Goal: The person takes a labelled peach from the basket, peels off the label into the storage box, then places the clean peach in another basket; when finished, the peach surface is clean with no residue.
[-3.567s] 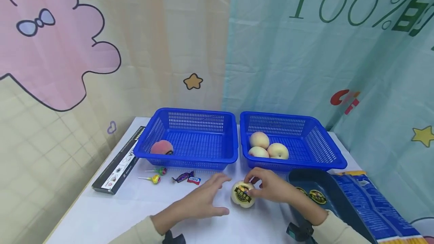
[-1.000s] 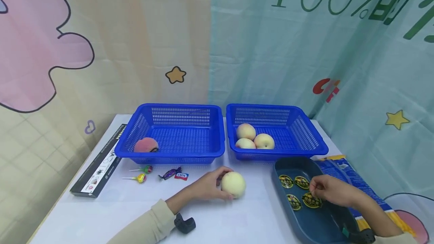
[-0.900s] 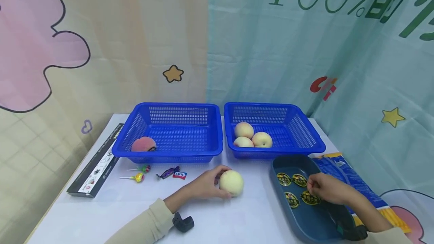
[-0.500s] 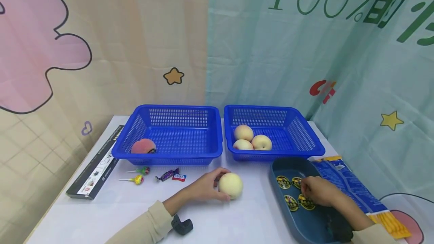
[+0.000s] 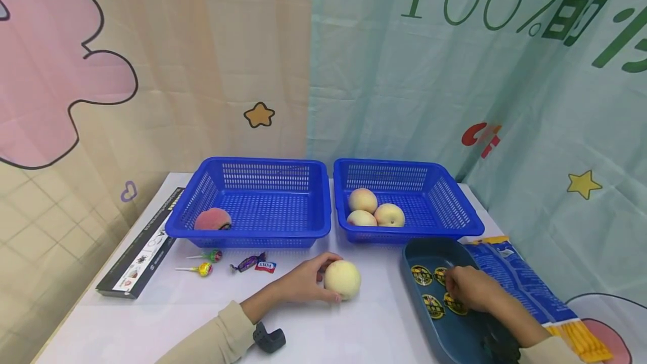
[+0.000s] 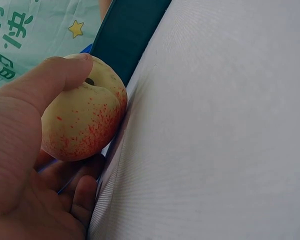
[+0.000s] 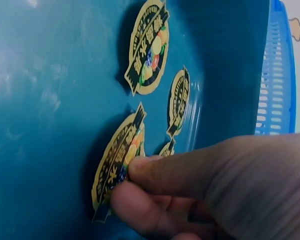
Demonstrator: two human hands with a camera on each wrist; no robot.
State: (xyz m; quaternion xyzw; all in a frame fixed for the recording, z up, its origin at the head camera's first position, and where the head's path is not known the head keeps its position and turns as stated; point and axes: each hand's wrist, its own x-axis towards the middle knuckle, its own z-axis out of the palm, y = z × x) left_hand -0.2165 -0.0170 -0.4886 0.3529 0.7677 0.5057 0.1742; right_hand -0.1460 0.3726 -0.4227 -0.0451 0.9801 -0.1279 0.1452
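Two lollipops (image 5: 205, 269) lie between a long box (image 5: 144, 251) and wrapped candies (image 5: 249, 263)

Can't fully see 2 stickers (image 5: 438, 274) behind right hand (image 5: 473, 288) at 4 o'clock or tray (image 5: 449, 335), cut off at 5.

Cloth (image 5: 323, 66) hangs behind the white desk (image 5: 374, 330), cream on the left and pale green on the right. The cream side has a big pink shape (image 5: 55, 72) and an orange star (image 5: 259, 114); the green side, a yellow star (image 5: 584, 184).
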